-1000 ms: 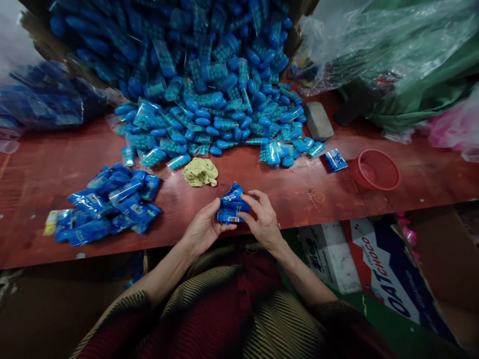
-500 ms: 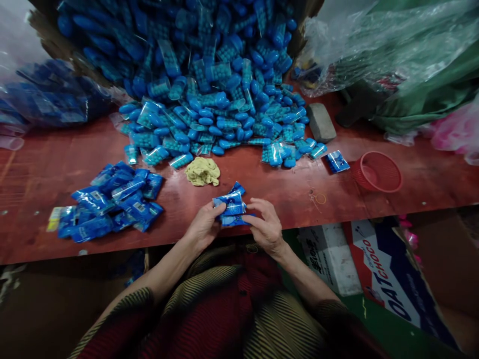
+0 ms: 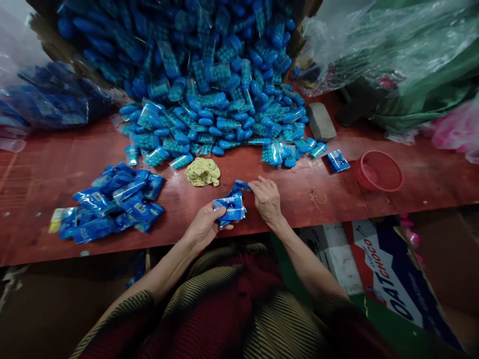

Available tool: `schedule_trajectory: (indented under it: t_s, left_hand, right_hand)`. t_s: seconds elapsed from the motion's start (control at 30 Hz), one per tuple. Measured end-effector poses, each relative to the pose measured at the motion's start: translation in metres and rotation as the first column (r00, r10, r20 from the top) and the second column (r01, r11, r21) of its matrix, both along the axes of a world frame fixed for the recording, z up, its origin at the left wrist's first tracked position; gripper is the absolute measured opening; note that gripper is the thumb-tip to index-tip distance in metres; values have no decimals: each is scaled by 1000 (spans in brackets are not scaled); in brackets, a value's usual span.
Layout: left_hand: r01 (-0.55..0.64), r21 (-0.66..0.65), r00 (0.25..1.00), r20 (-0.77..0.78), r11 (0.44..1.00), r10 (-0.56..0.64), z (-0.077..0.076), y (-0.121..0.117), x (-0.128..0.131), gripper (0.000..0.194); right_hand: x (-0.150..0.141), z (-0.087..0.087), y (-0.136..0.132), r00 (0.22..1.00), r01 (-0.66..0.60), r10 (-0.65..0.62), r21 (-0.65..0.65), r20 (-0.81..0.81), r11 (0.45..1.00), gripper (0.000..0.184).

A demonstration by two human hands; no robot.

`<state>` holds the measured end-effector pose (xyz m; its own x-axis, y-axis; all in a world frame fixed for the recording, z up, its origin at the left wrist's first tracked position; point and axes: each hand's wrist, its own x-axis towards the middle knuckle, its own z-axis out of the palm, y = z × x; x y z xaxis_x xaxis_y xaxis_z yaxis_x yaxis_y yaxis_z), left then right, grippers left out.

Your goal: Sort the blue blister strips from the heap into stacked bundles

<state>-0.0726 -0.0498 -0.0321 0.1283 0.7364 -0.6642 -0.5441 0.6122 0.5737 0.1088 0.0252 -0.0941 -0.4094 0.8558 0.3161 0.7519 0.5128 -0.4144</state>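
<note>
My left hand point(image 3: 205, 223) is closed around a small stack of blue printed packets point(image 3: 229, 207), its thumb pressed on the top one. Just beyond the stack, my right hand point(image 3: 267, 200) pinches the end of another blue packet point(image 3: 243, 185) near the table surface. Whether that packet rests on the table I cannot tell. A crumpled yellow-green lump point(image 3: 202, 171), perhaps cloth or putty, lies behind the hands. To the left is a loose pile of blue packets point(image 3: 116, 199).
A large heap of clear containers with blue caps and beads point(image 3: 209, 114) spills across the back of the red table point(image 3: 299, 199). On the right are a grey block point(image 3: 321, 122), a single blue packet point(image 3: 337, 161), a red plastic basket point(image 3: 379, 170) and a thin rubber band point(image 3: 320, 198).
My right hand has moved forward, away from the lower edge of the stack, to a packet at its far side. My left hand stays nearly in place with the stack.
</note>
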Motion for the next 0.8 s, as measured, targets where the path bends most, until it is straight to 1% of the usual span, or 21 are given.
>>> schedule_trajectory:
  t_s: [0.07,0.13,0.27,0.4,0.5,0.57,0.67,0.73,0.8]
  left_hand:
    - [-5,11,1000,-9,1000,5,0,0,0,18]
    - [-14,13,1000,-17,1000,15,-1,0,0,18]
    - [-6,31,1000,-16,999,7,-3,1,-1,17]
    - [-12,64,1000,-21,998,14,-6,2,-4,23]
    - [-14,94,999,-38,995,18,-12,3,-9,31]
    - [-31,128,997,-62,991,39,-18,3,-11,36]
    - [-67,170,990,-107,983,86,-29,4,-13,40]
    - [-75,186,986,-135,980,101,-34,4,-14,42]
    - [-61,195,984,-154,979,93,-35,4,-14,44]
  right_hand:
    - [0,-3,-5,994,-65,70,-68,78,996,40]
    - [1,-1,-9,986,-105,121,-132,115,986,47]
    - [5,8,-7,982,-134,162,-246,99,960,64]
    - [6,12,-3,981,-152,183,-325,66,933,68]
    - [5,13,-3,989,-142,146,-317,-12,938,65]
    - [3,13,-4,993,-121,119,-297,-25,947,55]
    - [-5,11,-6,991,-88,111,-264,72,960,40]
    - [-10,9,-5,990,-46,75,-225,119,973,38]
    - [-13,7,-3,992,-9,32,-189,121,982,40]
